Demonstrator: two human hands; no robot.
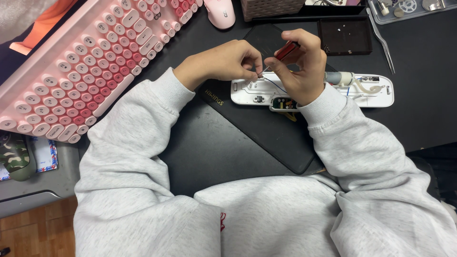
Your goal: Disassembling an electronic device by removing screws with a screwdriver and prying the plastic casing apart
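Observation:
My right hand grips a small red-handled screwdriver, its thin tip angled down towards the left end of an opened white device shell. My left hand pinches its fingertips together right at the screwdriver tip; whatever it holds there is too small to see. The shell lies on a black mat and shows a green circuit board, a blue wire and a grey cylindrical part.
A pink round-key keyboard lies at the left and a pink mouse behind. A small black tray, metal tweezers and a clear parts tray sit at the back right.

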